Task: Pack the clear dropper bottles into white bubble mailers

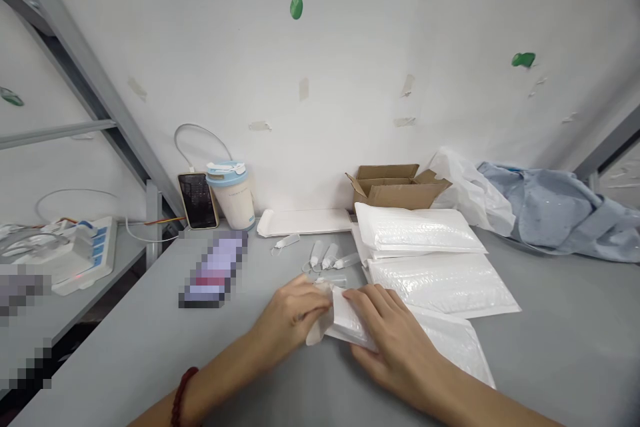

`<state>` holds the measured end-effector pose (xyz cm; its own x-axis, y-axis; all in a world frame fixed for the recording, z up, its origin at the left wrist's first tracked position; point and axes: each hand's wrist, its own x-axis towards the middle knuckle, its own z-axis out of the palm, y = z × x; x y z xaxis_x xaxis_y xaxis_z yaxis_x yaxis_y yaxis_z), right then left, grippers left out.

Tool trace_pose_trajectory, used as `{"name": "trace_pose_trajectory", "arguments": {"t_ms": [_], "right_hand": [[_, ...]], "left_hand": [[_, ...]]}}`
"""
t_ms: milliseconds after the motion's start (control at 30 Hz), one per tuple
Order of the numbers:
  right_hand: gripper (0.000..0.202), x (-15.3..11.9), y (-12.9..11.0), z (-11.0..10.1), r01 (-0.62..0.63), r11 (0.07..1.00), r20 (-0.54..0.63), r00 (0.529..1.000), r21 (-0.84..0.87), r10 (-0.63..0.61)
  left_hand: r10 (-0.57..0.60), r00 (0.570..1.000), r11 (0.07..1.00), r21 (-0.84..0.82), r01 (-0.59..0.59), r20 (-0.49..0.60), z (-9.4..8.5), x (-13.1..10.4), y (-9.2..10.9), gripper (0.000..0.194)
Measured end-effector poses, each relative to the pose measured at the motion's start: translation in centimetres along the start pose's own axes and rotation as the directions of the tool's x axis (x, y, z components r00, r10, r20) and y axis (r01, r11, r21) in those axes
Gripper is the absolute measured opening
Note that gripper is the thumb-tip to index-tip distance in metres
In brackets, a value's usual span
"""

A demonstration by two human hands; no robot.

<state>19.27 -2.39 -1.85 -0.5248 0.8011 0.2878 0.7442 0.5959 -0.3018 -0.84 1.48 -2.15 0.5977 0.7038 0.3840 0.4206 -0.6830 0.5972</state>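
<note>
A white bubble mailer (346, 317) lies low over the grey table between my hands, its open end turned left. My left hand (295, 310) has its fingers and thumb closed on the flap (315, 332) at that end. My right hand (387, 327) grips the mailer's body from above, with the thumb on the near side. White bubble-wrapped material (457, 343) shows beyond my right hand; whether it is the same mailer I cannot tell. Just past my fingers lie several small clear squeeze bottles (330, 255) with thin loops at their caps.
More bubble mailers (423, 230) are stacked at right, before an open cardboard box (395, 195). A flat white strip-like packet (305, 221) lies by the wall. Leftward are a paper cup (235, 199), a charging phone (199, 200) and a pixelated phone (215, 270). Blue cloth (555, 210) lies far right.
</note>
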Motion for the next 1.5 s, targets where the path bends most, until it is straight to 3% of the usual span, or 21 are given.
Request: {"name": "trace_pose_trajectory", "arguments": {"t_ms": [100,167,267,367,433,467,567,667,867,967,1067,1133,1233,1333,1500], "right_hand": [[0.051,0.0,-0.1,0.0,0.001,1.000,0.014,1.000,0.004,-0.001],[0.050,0.0,-0.2,-0.1,-0.001,1.000,0.015,1.000,0.005,0.001],[0.049,0.0,-0.2,-0.3,-0.011,1.000,0.001,1.000,0.008,0.011],[0.048,0.0,-0.2,-0.5,-0.012,1.000,-0.022,1.000,0.000,0.012],[0.048,0.0,-0.1,-0.6,-0.008,1.000,-0.038,0.999,-0.007,0.008],[0.048,0.0,-0.1,-0.6,-0.006,1.000,-0.044,0.999,-0.007,0.006],[0.049,0.0,-0.1,-0.6,-0.012,1.000,-0.037,0.999,0.006,0.012],[0.049,0.0,-0.2,-0.6,-0.027,1.000,-0.014,1.000,0.016,0.027],[0.048,0.0,0.1,-0.6,-0.023,1.000,-0.040,0.999,0.015,0.023],[0.048,0.0,0.1,-0.7,-0.028,0.999,-0.063,0.998,0.015,0.029],[0.048,0.0,0.2,-0.8,-0.042,0.999,-0.069,0.997,0.016,0.043],[0.048,0.1,0.2,-0.8,-0.048,0.999,-0.064,0.997,0.016,0.049],[0.049,0.1,0.2,-0.8,-0.044,0.999,-0.059,0.997,0.018,0.045],[0.049,0.1,0.1,-0.7,-0.029,0.999,-0.066,0.997,0.021,0.030],[0.048,-0.1,-0.2,-0.6,-0.012,0.998,-0.034,0.999,0.054,0.014]], "left_hand": [[0.031,0.994,0.999,-0.017,-0.030,0.108,0.0,-0.2,0.7,0.032],[-0.052,0.992,0.996,-0.060,0.059,0.112,-0.6,0.0,0.9,0.028],[-0.255,0.967,0.963,-0.082,0.255,0.004,-2.2,0.4,0.2,0.026],[-0.394,0.890,0.913,0.010,0.407,-0.231,-3.8,0.6,-2.6,0.025],[-0.383,0.850,0.858,0.202,0.472,-0.362,-4.5,0.6,-5.1,0.022],[-0.377,0.846,0.823,0.282,0.492,-0.377,-4.7,0.5,-6.3,0.023],[-0.408,0.835,0.798,0.301,0.523,-0.369,-4.9,0.3,-8.9,0.024],[-0.426,0.842,0.813,0.269,0.517,-0.330,-4.8,0.3,-9.5,0.017],[-0.480,0.831,0.832,0.153,0.533,-0.283,-5.8,0.9,-7.0,0.024],[-0.509,0.831,0.859,-0.064,0.508,-0.225,-7.5,0.9,-5.2,0.027],[-0.487,0.873,0.834,-0.308,0.458,-0.019,-8.9,0.7,-3.7,0.020],[-0.466,0.875,0.807,-0.345,0.480,0.129,-9.2,0.6,-3.0,0.018],[-0.452,0.850,0.791,-0.319,0.522,0.270,-8.2,0.6,-2.2,0.016],[-0.420,0.839,0.775,-0.344,0.530,0.346,-6.3,0.8,-1.5,0.016],[-0.468,0.820,0.718,-0.399,0.571,0.330,-3.3,0.8,-0.7,0.020]]}}
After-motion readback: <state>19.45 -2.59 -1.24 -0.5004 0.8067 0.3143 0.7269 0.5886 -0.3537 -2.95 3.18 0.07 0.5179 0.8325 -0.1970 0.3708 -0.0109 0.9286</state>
